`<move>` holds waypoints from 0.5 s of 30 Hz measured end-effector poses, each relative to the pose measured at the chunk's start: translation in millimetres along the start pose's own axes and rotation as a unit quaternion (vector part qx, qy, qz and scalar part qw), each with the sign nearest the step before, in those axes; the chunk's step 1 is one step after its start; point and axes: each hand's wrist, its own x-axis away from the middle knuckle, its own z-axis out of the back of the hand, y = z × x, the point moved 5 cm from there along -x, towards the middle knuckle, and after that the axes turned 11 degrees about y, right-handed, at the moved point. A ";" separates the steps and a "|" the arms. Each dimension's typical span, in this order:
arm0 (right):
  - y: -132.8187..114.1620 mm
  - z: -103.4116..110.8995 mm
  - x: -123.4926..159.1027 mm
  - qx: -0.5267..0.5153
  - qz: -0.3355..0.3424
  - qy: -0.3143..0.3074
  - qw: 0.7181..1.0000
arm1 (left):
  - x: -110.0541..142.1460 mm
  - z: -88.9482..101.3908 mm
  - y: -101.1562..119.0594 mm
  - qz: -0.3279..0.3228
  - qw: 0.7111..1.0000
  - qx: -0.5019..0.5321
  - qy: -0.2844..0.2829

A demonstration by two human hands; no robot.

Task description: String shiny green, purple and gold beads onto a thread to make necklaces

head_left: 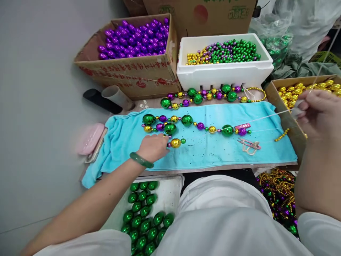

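My left hand [154, 147], with a green bangle on its wrist, rests on a turquoise towel [202, 149]. Its fingers are pinched at the end of a bead strand [186, 124] of green, purple and gold balls, beside a gold bead [176, 143]. My right hand [317, 113] is raised at the right, fingers closed on a thin white string [266, 116] that runs back to the strand. A second finished bead strand [210, 94] lies behind the towel. Small scissors [249, 145] lie on the towel near a pink tag.
A cardboard box of purple balls [133, 39] and a white foam box of small mixed beads [223, 53] stand behind. A box of gold balls [306, 90] is at right, a tray of green balls [145, 217] by my lap, bead necklaces [279, 195] lower right.
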 end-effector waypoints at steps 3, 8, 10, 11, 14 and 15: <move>50.2 2.8 23.6 -0.010 -0.100 -0.015 0.995 | 6.9 -1.9 -17.9 0.051 0.997 -0.039 0.047; 89.2 17.8 50.0 -0.029 -0.159 0.034 0.986 | 15.2 -1.2 -36.2 0.145 0.976 -0.026 0.163; 85.7 29.2 44.9 -0.025 -0.141 0.102 0.984 | 16.3 -15.1 -26.2 0.081 0.986 0.052 0.138; 82.1 34.0 41.1 -0.018 -0.134 0.131 0.982 | 17.3 -23.9 -20.0 0.040 0.987 0.100 0.117; 68.6 38.8 33.1 -0.012 -0.116 0.157 0.981 | 22.2 -45.3 -12.4 -0.024 0.976 0.201 0.079; 63.1 38.6 32.5 -0.020 -0.098 0.151 0.983 | 23.5 -48.8 -13.8 -0.025 0.975 0.210 0.074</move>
